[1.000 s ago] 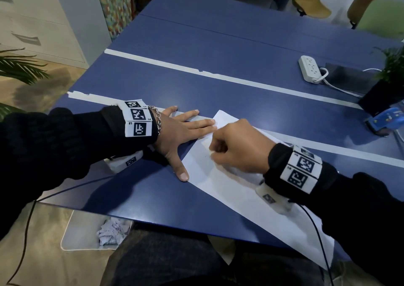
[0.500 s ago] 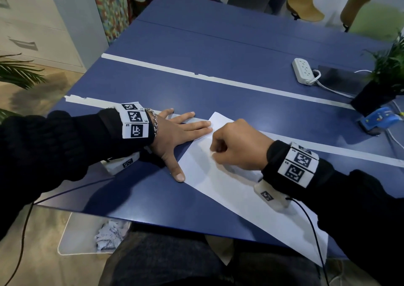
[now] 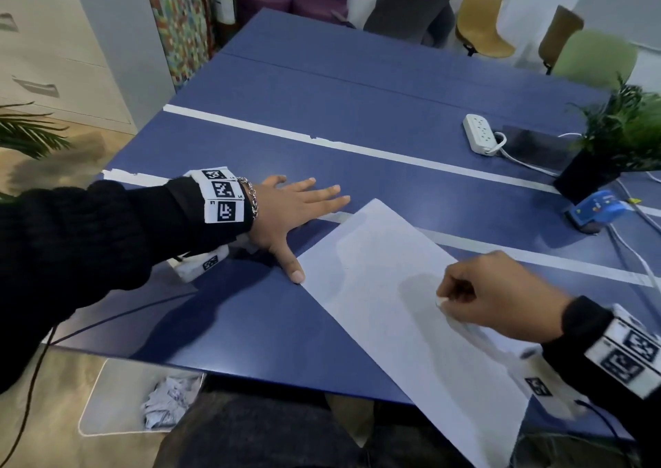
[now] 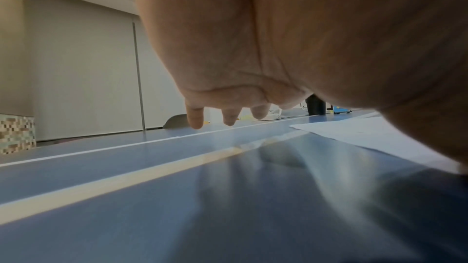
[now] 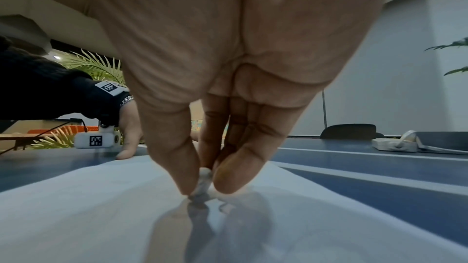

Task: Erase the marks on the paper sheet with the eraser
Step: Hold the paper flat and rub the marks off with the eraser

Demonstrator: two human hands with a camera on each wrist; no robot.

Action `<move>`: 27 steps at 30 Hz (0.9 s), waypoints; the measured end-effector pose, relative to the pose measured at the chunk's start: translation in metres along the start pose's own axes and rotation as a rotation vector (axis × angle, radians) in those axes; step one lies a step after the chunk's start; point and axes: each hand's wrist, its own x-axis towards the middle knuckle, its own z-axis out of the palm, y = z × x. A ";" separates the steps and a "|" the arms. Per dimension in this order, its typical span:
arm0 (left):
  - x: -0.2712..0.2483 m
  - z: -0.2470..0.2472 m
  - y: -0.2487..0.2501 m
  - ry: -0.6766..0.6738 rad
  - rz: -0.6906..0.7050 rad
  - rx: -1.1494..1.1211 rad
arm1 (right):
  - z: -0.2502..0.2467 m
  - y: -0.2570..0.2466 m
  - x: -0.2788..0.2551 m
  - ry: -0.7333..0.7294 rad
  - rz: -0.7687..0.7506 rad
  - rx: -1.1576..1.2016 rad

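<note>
A white paper sheet [image 3: 390, 288] lies slanted on the blue table [image 3: 322, 117], its near corner hanging past the table's front edge. My right hand [image 3: 490, 288] hovers low over the sheet's middle and pinches a small white eraser [image 3: 441, 301] between thumb and fingers; in the right wrist view the eraser [image 5: 204, 181] sits just above the paper [image 5: 101, 207]. My left hand [image 3: 289, 206] lies flat with fingers spread on the table, left of the sheet, its thumb tip at the paper's left edge. I can make out no marks on the sheet.
A white power strip [image 3: 479, 133], a dark tablet [image 3: 533, 149], a potted plant [image 3: 615, 142] and a blue device [image 3: 593, 210] stand at the right. White tape strips [image 3: 357, 149] cross the table. A bin with crumpled paper [image 3: 157, 399] sits on the floor.
My right hand has drawn back to the right, from the sheet's far corner to its middle. My left fingers have come off the sheet's corner; only the thumb tip stays at its edge.
</note>
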 end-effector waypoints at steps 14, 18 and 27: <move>0.036 -0.016 0.036 0.130 0.068 -0.033 | 0.015 0.012 -0.051 0.049 0.073 0.094; 0.044 -0.017 0.055 0.081 0.185 -0.116 | 0.014 0.012 -0.049 0.035 0.071 0.089; 0.012 -0.007 0.084 0.192 0.171 0.081 | 0.015 0.011 -0.062 0.016 0.043 0.102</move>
